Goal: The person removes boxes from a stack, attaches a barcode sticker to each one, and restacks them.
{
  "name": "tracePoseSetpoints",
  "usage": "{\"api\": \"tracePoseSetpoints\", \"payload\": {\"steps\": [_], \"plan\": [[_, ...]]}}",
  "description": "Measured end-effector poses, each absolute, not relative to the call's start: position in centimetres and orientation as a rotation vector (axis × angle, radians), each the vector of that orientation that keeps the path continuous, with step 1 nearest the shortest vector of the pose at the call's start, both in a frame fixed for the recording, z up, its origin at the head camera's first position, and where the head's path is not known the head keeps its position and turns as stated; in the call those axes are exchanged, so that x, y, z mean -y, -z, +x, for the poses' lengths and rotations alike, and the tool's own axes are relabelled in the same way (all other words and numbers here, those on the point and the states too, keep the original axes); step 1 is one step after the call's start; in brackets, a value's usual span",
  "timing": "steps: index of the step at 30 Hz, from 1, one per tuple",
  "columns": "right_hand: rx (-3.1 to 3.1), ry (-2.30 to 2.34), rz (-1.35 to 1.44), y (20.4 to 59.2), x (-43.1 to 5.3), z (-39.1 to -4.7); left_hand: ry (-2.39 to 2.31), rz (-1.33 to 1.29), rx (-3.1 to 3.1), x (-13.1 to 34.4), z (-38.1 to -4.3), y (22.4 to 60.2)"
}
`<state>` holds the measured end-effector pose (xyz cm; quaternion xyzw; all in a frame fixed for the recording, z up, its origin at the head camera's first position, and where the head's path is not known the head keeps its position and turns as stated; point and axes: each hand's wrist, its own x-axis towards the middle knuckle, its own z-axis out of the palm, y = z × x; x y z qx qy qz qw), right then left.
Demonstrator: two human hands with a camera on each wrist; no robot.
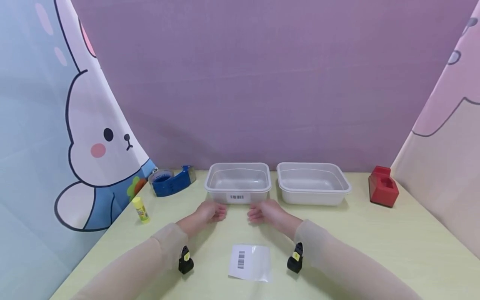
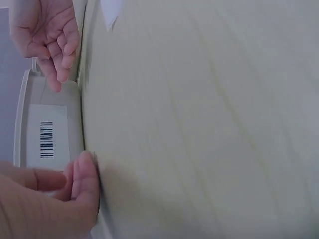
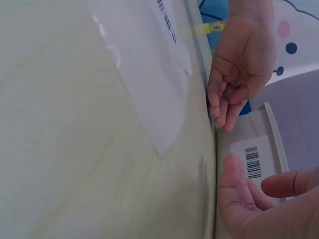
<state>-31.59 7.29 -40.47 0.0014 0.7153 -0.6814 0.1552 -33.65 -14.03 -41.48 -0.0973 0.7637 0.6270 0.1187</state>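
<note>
Two white translucent plastic containers stand side by side at the back of the table. The left container (image 1: 214, 196) bears a white barcode label (image 1: 237, 198) on its front wall. Just in front of that wall, the left hand (image 1: 210, 211) is by its left corner and the right hand (image 1: 268, 211) by its right corner. Both hands have loosely bent fingers, with nothing between them. In the left wrist view, the left fingertips (image 2: 85, 162) are low beside the labelled wall; whether they touch it I cannot tell. Nearer me lies a clear backing sheet (image 1: 262, 263) with another barcode label (image 1: 241, 261).
The second container (image 1: 315, 197) stands right of the labelled one. At back left is a blue tape dispenser (image 1: 173, 185), with a yellow glue stick (image 1: 141, 210) upright nearer me. A red block-shaped object (image 1: 382, 189) sits far right. A purple cloth backdrop (image 1: 262, 83) rises behind.
</note>
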Motion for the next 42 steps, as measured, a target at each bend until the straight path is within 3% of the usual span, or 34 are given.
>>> {"api": "tracePoseSetpoints", "payload": {"steps": [15, 25, 30, 42], "plan": [[-2.251, 1.668, -0.336, 39.2, -8.8, -28.3, -1.075, 0.453, -2.576, 13.5, -27.7, 39.3], [-2.315, 1.522, -0.305, 39.6, -9.0, -26.2, -0.713, 0.766, -2.768, 11.7, -23.9, 39.8], [-2.264, 1.534, -0.333, 39.9, -9.0, -25.5, -0.717, 0.756, -2.785, 11.6, -23.6, 39.9], [-2.326, 1.496, -0.381, 40.6, -9.3, -24.6, -1.163, 0.388, -2.59, 11.9, -24.5, 40.8]]}}
